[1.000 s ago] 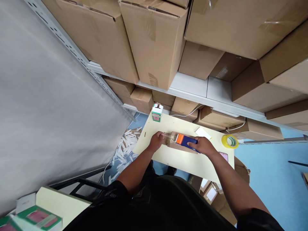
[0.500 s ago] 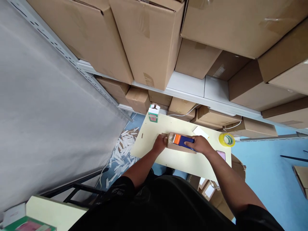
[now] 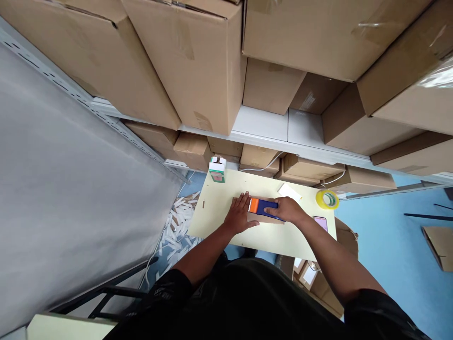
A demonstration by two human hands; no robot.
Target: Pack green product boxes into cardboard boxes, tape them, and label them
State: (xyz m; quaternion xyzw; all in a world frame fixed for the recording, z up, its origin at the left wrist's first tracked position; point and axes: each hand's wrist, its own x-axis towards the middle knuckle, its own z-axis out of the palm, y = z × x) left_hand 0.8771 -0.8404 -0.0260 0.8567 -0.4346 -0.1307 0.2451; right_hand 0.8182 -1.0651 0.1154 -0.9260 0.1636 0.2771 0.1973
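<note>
A small brown cardboard box [image 3: 266, 219] lies on the pale yellow table [image 3: 215, 222] in front of me. My right hand [image 3: 287, 209] is closed around a blue and orange tape dispenser [image 3: 265, 207], held flat over the box with its toothed orange end pointing left. Fingers stretched out, my left hand [image 3: 239, 213] presses on the box's left end, right beside the teeth. The left end of the box is hidden under that palm. Beyond my right hand lies a white flat piece [image 3: 289, 192].
A green and white box [image 3: 217, 170] stands at the table's back left. At the right are a yellow tape roll [image 3: 327, 199] and a phone [image 3: 320, 223]. Shelves with cardboard boxes [image 3: 212, 71] rise behind. White scraps [image 3: 177, 222] cover the floor at left; an open carton [image 3: 323, 288] sits below right.
My left hand has gone from gripping the box's left end to lying spread on top of it. The dispenser stays in my right hand. The whole view has shifted slightly.
</note>
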